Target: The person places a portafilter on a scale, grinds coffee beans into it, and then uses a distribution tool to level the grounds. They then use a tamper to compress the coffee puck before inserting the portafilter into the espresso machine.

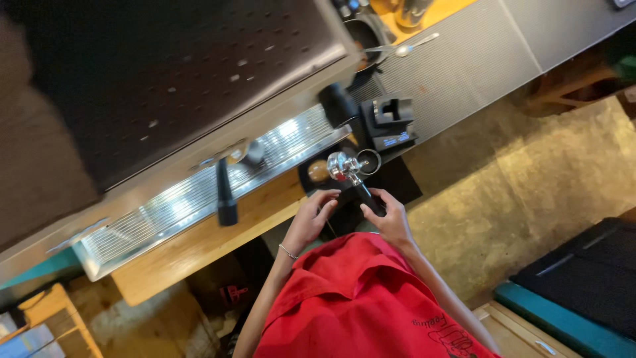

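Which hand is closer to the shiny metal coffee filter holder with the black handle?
The right hand is closer: it grips the black handle of the shiny metal coffee filter holder. The left hand is beside it, apparently not touching.

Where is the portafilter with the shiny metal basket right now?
In the head view, the portafilter is near frame centre, its black handle gripped by the right hand, with the left hand beside it, over the black mat next to the espresso machine.

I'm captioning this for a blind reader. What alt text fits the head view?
Seen from above, a person in a red shirt holds a portafilter by its black handle in the right hand, the left hand beside it, in front of an espresso machine.
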